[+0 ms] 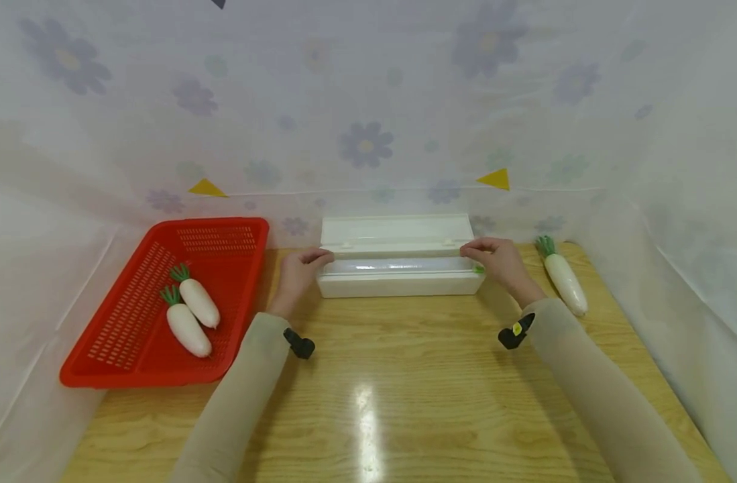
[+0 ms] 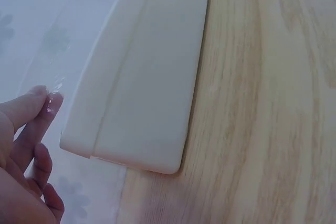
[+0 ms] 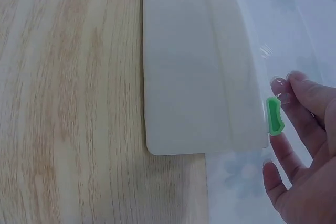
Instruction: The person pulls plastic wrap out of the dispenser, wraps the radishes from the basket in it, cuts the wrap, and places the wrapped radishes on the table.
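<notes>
The dispenser box (image 1: 398, 286) lies lengthwise on the counter (image 1: 368, 376), its long axis running left to right in front of the person, with the lid (image 1: 398, 228) raised on the far side. The film roll (image 1: 398, 265) sits inside, parallel to that axis. The left grip (image 1: 298, 272) is positioned at the left end of the box and the right grip (image 1: 501, 261) at the right end; neither is clearly nearer. Each grip pinches the clear film (image 3: 266, 52) between thumb and fingertip; the film's free edge is hard to trace between them. The line joining both grips follows the roll, so any draw would probably need to be even and square to this axis; unequal pull could skew the sheet. The green slider (image 3: 274, 116) sits at the right end, close to the right grip, a possible snag point.
</notes>
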A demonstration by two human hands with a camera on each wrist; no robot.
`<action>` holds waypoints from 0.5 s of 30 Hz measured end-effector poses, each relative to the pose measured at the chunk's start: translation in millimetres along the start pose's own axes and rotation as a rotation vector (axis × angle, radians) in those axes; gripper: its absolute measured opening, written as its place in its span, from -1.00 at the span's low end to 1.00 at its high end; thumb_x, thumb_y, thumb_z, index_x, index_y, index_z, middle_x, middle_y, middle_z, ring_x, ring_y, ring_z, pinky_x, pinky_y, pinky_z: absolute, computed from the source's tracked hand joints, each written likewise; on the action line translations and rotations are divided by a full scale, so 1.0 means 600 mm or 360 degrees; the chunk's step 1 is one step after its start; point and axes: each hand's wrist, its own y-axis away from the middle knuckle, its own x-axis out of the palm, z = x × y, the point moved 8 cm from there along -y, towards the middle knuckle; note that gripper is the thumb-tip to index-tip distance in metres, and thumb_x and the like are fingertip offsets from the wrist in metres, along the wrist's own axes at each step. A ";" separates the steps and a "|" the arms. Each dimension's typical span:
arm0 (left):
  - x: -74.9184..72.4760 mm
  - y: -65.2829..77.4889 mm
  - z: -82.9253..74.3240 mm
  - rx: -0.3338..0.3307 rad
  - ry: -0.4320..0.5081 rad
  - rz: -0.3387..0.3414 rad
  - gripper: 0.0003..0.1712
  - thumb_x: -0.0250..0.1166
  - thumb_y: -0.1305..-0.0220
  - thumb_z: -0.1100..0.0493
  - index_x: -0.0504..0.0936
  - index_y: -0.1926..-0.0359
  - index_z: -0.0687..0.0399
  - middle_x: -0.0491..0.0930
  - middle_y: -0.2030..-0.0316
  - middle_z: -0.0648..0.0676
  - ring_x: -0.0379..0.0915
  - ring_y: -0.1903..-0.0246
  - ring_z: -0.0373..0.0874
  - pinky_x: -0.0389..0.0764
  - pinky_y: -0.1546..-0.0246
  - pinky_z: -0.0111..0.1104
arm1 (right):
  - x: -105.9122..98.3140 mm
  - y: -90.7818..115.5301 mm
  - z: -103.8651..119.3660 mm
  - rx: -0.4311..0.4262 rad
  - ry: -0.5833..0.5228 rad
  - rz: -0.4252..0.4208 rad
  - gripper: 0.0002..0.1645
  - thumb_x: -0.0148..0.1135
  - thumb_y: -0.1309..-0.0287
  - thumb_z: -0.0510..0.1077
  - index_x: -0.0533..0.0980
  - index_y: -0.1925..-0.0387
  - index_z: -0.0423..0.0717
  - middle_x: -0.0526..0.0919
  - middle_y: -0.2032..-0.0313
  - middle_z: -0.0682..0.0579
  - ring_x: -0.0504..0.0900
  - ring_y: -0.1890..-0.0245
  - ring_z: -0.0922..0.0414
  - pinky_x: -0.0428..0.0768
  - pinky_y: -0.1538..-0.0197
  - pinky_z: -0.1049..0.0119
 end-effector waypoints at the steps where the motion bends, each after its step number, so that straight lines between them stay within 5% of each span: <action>1: -0.001 -0.002 0.002 -0.0009 0.0017 -0.0002 -0.71 0.35 -0.12 -0.05 0.73 0.20 -0.02 0.68 0.20 -0.01 0.49 0.10 -0.13 0.44 -0.04 -0.23 | -0.001 -0.001 0.000 0.0004 -0.0039 -0.0002 -0.54 0.19 -0.12 0.24 0.63 0.12 0.02 0.62 0.05 0.03 0.47 -0.04 0.08 0.43 -0.05 0.07; 10: -0.005 -0.011 -0.006 -0.0066 0.0198 -0.0009 -0.65 0.34 -0.13 -0.08 0.70 0.16 0.04 0.67 0.22 -0.01 0.49 0.10 -0.10 0.35 -0.11 -0.22 | -0.025 -0.007 0.021 -0.0064 -0.0171 -0.0075 -0.55 0.22 -0.13 0.17 0.63 0.12 -0.07 0.70 0.18 0.11 0.49 -0.07 0.08 0.36 -0.17 0.03; 15: -0.008 -0.013 -0.025 -0.0021 0.0231 -0.0047 -0.62 0.33 -0.15 -0.03 0.69 0.12 0.13 0.67 0.19 0.01 0.49 0.07 -0.10 0.36 -0.12 -0.23 | -0.036 -0.011 0.032 -0.0097 -0.0163 -0.0104 -0.51 0.22 -0.11 0.18 0.62 0.12 -0.12 0.72 0.28 0.19 0.52 -0.03 0.13 0.44 -0.04 0.20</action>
